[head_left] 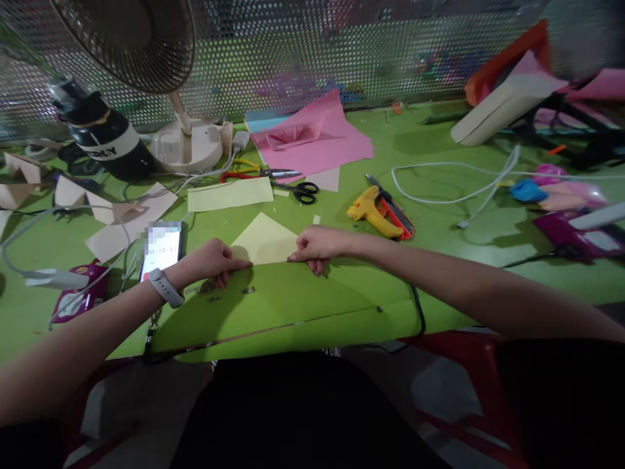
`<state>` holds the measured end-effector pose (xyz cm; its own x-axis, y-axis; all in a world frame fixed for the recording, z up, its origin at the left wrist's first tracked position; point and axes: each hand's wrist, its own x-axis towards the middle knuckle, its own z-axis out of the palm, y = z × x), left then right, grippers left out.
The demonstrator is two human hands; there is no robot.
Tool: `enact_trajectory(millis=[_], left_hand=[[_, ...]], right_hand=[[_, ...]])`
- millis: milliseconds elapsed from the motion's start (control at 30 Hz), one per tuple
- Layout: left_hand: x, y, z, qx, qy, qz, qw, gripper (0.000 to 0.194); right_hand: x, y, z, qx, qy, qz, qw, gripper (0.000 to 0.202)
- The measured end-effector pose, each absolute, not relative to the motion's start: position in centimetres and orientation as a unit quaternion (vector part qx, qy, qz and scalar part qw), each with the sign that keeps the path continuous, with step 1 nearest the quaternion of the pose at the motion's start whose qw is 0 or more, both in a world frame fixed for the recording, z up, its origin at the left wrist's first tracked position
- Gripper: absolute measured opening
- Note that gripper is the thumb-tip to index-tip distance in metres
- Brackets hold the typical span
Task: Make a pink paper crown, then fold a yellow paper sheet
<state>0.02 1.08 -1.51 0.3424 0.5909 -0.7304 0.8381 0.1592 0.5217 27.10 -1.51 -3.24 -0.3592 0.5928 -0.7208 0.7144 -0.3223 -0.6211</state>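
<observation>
Dark clothing fills the bottom of the view, and above it two bare forearms reach out over the green table. Between the hands lies a pale yellow paper, folded into a triangle whose point faces away from the person and whose long edge runs along the near side. Her left hand, a light watch on its wrist, presses fingertips flat on the left corner of that edge; the right hand does likewise at the right corner, fingers held close together and bent down onto the sheet. It looks like a crease being pressed along the long edge. A firm, even run of the fingertips along that line would seem the thing needed, with both corners kept aligned. A phone sits just beside the left wrist; black scissors, a yellow glue gun and pink paper lie farther back.
</observation>
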Motion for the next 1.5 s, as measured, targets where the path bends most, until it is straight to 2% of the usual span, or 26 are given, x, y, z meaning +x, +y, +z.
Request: enact_trajectory(millis=[267,467,733,833,967,1067,1167,1333,1500], left_hand=[[-5.5,1.9,0.1,0.637,0.618,-0.167,0.43,0.052],[-6.3,2.1,0.8,0.632,0.621,-0.174,0.43,0.048],[-7.8,1.9,1.9,0.678,0.619,-0.174,0.356,0.044],[-7.2,0.7,2.5,0.738,0.6,-0.122,0.284,0.041],[-4.3,-2.3,2.5,0.83,0.532,-0.016,0.166,0.03],[-2.1,-4.3,1.4,0.859,0.463,0.002,0.218,0.028],[-1.0,-5.2,0.0,0.856,0.445,0.038,0.261,0.026],[-0.9,-5.8,-1.7,0.743,0.46,0.135,0.466,0.035],[0.0,-6.8,-2.2,0.588,0.482,0.231,0.607,0.063]], right_hand=[[31.5,-3.0,-3.3,0.604,0.547,-0.577,0.048,0.055],[33.8,-4.3,-3.3,0.636,0.539,-0.55,0.051,0.06],[34.6,-5.4,-2.2,0.655,0.548,-0.518,0.048,0.061],[33.9,-5.8,-1.3,0.664,0.578,-0.474,0.0,0.058],[31.2,-6.3,-1.2,0.617,0.708,-0.329,-0.105,0.04],[29.0,-6.4,-1.7,0.555,0.793,-0.237,-0.083,0.021],[27.4,-6.5,-1.7,0.552,0.804,-0.217,-0.033,0.015],[25.3,-7.5,-1.0,0.588,0.739,-0.326,-0.032,0.016],[22.0,-9.2,-1.4,0.567,0.665,-0.463,-0.147,0.016]])
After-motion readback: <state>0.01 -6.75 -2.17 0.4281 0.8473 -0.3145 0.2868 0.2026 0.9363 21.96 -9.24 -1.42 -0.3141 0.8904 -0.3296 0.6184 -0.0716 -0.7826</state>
